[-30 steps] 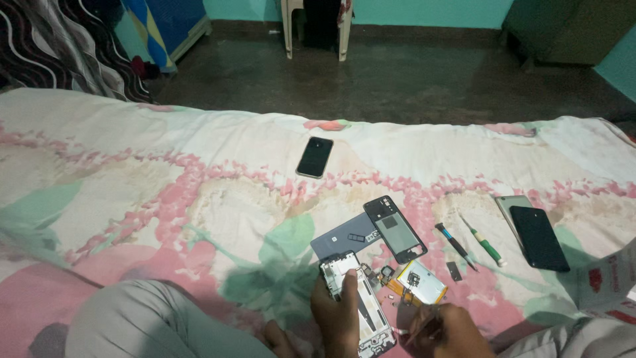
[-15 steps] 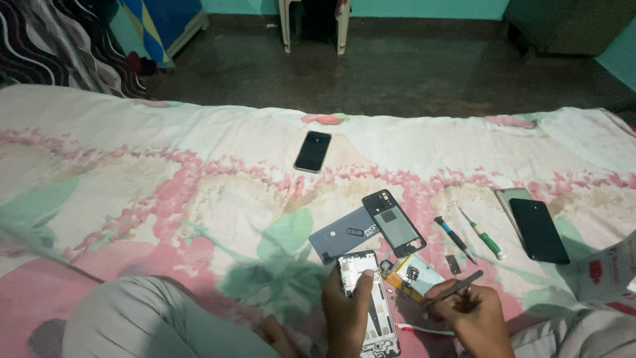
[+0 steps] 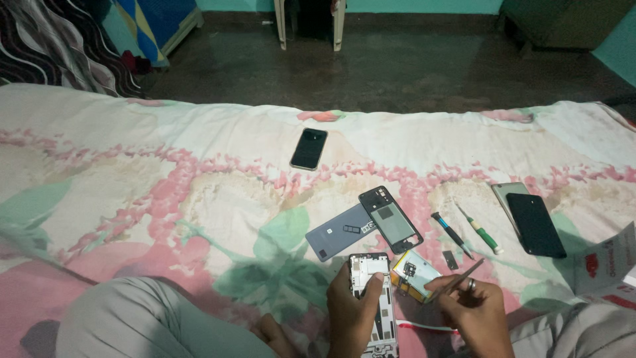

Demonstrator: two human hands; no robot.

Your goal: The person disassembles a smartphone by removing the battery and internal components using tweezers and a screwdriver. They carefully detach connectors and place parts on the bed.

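My left hand (image 3: 353, 309) grips an opened phone body (image 3: 375, 299) with bare circuitry, pressing it onto the flowered sheet (image 3: 199, 199), thumb across its upper part. My right hand (image 3: 472, 311) pinches thin metal tweezers (image 3: 457, 280) that point up and to the right, above a yellowish phone part (image 3: 414, 270) just right of the phone body. A black phone frame (image 3: 389, 219) leans over a grey back cover (image 3: 338, 232) just beyond my hands.
Two screwdrivers, one black with blue (image 3: 452, 234) and one green (image 3: 482, 231), lie to the right. A dark phone (image 3: 535, 224) rests on a pale cover at far right, another phone (image 3: 309, 148) farther off. A printed paper (image 3: 606, 260) lies at the right edge. My knee (image 3: 139, 325) fills the lower left.
My right hand has come up into view holding the tweezers and shifted right. My left hand stays on the phone body.
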